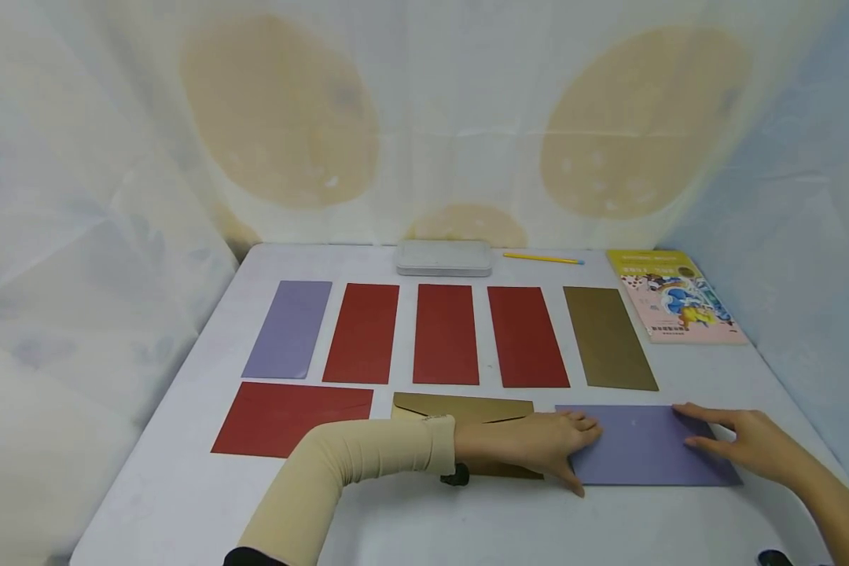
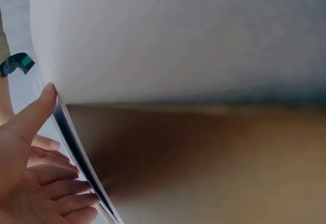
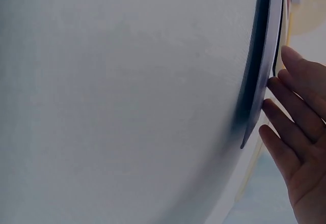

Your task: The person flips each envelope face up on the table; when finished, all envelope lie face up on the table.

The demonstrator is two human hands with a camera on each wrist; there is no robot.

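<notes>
A purple envelope (image 1: pixel 644 452) lies flat at the front right of the table, its long side running left to right. My left hand (image 1: pixel 541 444) reaches across a gold envelope (image 1: pixel 460 406) and rests its fingertips on the purple one's left edge, thumb near the front corner. At the opposite end, my right hand (image 1: pixel 750 444) touches the purple envelope's right side with extended thumb and fingers. The right wrist view shows straight fingers (image 3: pixel 285 117) along the purple edge. Left of the gold envelope lies a red envelope (image 1: pixel 297 417).
Behind, a row holds a purple envelope (image 1: pixel 288 330), several red envelopes (image 1: pixel 446 334) and a gold one (image 1: pixel 611 338). Farther back are a grey flat case (image 1: pixel 444 258), a yellow pencil (image 1: pixel 541 258) and a picture book (image 1: pixel 682 303). Curtains (image 1: pixel 460 157) surround the white table (image 1: pixel 467 527).
</notes>
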